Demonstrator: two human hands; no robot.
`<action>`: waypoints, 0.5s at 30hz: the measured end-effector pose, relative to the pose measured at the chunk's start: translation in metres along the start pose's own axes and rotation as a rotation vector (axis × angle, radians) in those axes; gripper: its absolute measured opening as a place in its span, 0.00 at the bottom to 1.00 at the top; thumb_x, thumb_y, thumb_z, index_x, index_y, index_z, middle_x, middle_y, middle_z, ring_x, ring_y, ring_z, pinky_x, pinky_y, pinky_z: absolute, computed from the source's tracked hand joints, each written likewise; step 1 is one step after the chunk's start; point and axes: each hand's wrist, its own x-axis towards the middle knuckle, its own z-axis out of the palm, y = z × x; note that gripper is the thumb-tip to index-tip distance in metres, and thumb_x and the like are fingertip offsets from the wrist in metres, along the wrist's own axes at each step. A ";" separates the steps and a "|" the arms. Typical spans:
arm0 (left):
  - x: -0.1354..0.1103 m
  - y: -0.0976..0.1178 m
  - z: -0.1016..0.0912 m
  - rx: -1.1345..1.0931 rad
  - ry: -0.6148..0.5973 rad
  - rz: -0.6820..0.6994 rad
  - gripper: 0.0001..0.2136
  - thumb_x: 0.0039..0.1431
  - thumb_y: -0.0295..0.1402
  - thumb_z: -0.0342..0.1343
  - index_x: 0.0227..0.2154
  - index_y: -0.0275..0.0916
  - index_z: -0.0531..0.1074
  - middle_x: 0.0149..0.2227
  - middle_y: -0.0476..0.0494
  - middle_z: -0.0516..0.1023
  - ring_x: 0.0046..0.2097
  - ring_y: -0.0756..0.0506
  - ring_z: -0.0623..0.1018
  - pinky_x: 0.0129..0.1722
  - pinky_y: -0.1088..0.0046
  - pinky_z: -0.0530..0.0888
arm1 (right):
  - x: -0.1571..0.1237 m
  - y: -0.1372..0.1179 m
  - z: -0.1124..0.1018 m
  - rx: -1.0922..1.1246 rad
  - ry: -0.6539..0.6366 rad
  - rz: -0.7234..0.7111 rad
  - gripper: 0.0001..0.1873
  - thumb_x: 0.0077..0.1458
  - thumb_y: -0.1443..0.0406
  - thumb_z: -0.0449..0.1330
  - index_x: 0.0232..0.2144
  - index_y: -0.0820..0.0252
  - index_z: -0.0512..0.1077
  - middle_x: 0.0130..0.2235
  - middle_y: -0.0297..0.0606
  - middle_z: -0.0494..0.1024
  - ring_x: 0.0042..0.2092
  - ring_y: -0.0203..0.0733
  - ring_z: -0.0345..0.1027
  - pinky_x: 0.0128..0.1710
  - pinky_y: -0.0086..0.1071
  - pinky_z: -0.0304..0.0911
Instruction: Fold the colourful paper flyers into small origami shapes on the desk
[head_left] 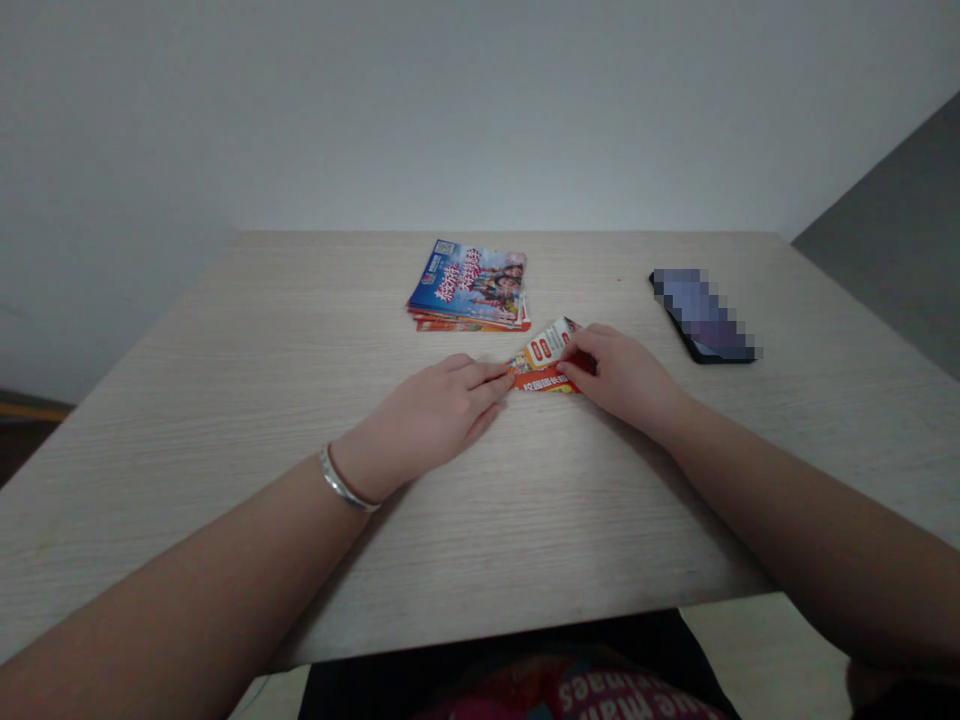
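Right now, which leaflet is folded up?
The small orange-and-white leaflet, gripped by the right hand, left hand pressing its edge. The blue-topped stack behind lies flat, untouched.

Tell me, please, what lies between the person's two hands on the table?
In the head view, a folded leaflet lies between them: the left hand touches its left end, the right hand pinches its right end.

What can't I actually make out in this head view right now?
Head view, folded leaflet: right end hidden under the right hand, left edge under the left hand; print too small to read.
Head view, phone: screen blurred into blocks.
Head view, leaflet stack: lower sheets covered by the top one; count unclear.
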 end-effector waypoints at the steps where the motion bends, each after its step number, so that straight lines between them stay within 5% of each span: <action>1: 0.000 0.001 0.000 0.015 -0.009 0.008 0.17 0.70 0.33 0.45 0.53 0.31 0.73 0.55 0.37 0.75 0.50 0.41 0.75 0.53 0.60 0.73 | 0.001 0.000 0.000 -0.008 -0.007 -0.006 0.05 0.58 0.66 0.57 0.30 0.59 0.72 0.35 0.40 0.74 0.36 0.41 0.68 0.36 0.33 0.62; 10: 0.000 0.003 -0.001 0.030 -0.074 -0.006 0.18 0.70 0.35 0.46 0.54 0.30 0.72 0.57 0.35 0.74 0.53 0.39 0.74 0.56 0.59 0.71 | -0.003 -0.002 -0.002 -0.174 0.001 0.053 0.07 0.59 0.63 0.58 0.36 0.58 0.75 0.40 0.42 0.76 0.39 0.46 0.70 0.36 0.37 0.65; 15: 0.001 0.004 0.000 0.031 -0.062 -0.002 0.19 0.70 0.36 0.45 0.55 0.30 0.71 0.56 0.35 0.74 0.53 0.40 0.73 0.56 0.59 0.71 | -0.003 0.003 0.002 -0.199 0.190 -0.248 0.10 0.60 0.67 0.58 0.40 0.59 0.79 0.45 0.43 0.80 0.48 0.48 0.70 0.50 0.43 0.66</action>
